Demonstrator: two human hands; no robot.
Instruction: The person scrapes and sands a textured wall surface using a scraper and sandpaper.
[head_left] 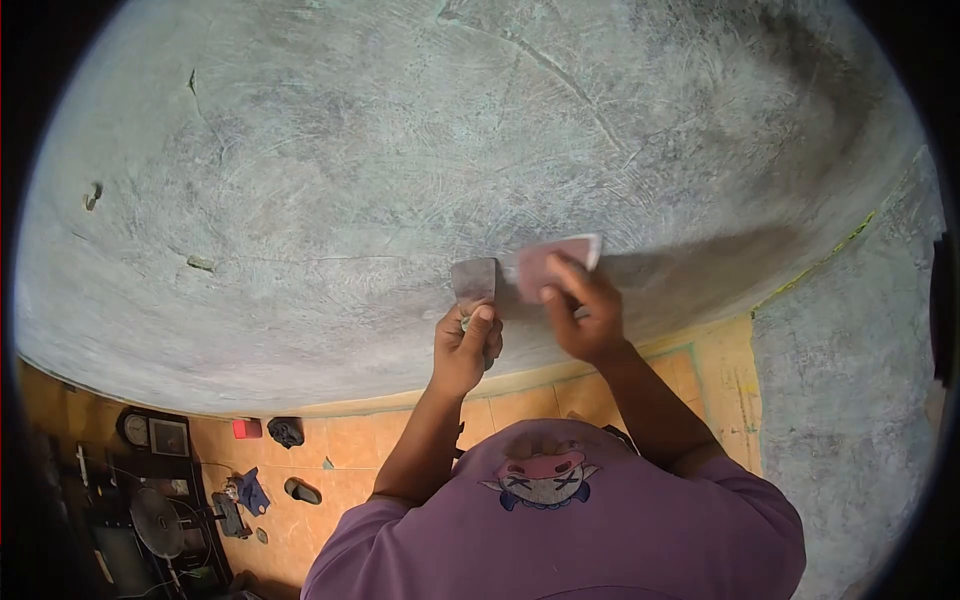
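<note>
My left hand [465, 345] is closed around the handle of a putty knife [474, 280], its flat grey blade pointing up at the wall. Just to the right, my right hand [588, 315] pinches a reddish-brown piece of sandpaper [545, 265] with a pale edge. The sandpaper is slightly smeared by motion and overlaps the wall in this view. Both tools are close to the grey plastered wall [380, 170], which carries many swirling scratch marks. A gap separates the blade from the sandpaper.
Cracks and small holes mark the wall, among them a chipped hole [200, 263] at left. Another wall section [840, 400] meets it at right. On the orange tiled floor [350, 440] lie a sandal [302, 491] and a dark cloth [254, 492]. A fan [157, 522] stands lower left.
</note>
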